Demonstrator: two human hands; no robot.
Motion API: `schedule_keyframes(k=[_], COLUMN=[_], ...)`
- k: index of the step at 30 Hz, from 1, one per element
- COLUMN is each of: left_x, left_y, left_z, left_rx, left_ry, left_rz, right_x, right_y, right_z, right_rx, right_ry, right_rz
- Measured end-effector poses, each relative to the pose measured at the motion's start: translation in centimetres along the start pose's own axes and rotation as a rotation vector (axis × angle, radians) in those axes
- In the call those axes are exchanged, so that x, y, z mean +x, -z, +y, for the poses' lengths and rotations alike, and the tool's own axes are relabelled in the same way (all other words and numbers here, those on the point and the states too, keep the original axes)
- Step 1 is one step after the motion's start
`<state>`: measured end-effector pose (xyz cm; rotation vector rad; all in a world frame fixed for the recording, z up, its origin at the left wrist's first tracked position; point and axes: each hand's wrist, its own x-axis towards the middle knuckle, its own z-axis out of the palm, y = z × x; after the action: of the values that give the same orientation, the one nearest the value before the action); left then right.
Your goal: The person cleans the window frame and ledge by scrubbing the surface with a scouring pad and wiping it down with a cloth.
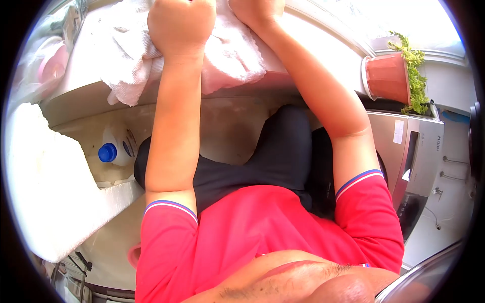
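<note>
A white towel [234, 58] lies bunched on the pale ledge, with one part hanging over the front edge. My left hand [181, 25] is closed in a fist on the towel, with folds bunched on both sides of it. Most of its fingers are hidden beneath the hand or cut off by the top edge of the view. To its right, my right hand [258, 11] rests by the towel's far part. Its fingers run out of view at the top, so its grip does not show.
A pink flowerpot [386, 77] with a green plant stands at the right end of the ledge [316, 48], above a silver Haier appliance [394, 139]. Below left are a white bottle with a blue cap [107, 152] and a white foam-like block [55, 187]. A plastic bag [50, 60] sits far left.
</note>
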<state>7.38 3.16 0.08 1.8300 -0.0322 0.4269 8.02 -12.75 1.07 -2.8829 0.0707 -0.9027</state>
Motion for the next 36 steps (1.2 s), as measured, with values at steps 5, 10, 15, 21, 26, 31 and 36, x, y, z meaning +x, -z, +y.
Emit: schedule_keyframes(k=[5,10,15,21,26,31,36], left_x=[-1.4,-2.7,-2.7,-2.0,-2.2,-2.3,-2.2], left_y=[0.4,1.2,1.3,1.6,1.4,1.1,1.6], left_z=[2.1,1.6,1.8,1.9,1.1,1.4,1.9], left_rx=[0.269,0.346,0.315,0.203,0.163,0.209,0.145], left_ry=[-0.093,-0.071,-0.040,0.022,-0.035,-0.085,0.001], left_rz=[-0.178,-0.279,-0.234,-0.220,-0.138,-0.129,-0.177], right_x=[0.1,-1.5,-0.2,3.3,-0.9,0.6,2.3], right_y=[1.1,2.9,1.3,-0.4,1.9,0.7,-0.4], right_z=[-0.4,3.5,1.4,-4.9,3.7,-0.9,-3.8], right_rx=[-0.030,-0.069,-0.070,-0.091,-0.149,-0.182,-0.158], right_ry=[-0.032,-0.110,0.036,0.073,-0.036,-0.029,-0.052], right_rz=[-0.058,-0.007,0.004,-0.149,-0.140,-0.132,-0.273])
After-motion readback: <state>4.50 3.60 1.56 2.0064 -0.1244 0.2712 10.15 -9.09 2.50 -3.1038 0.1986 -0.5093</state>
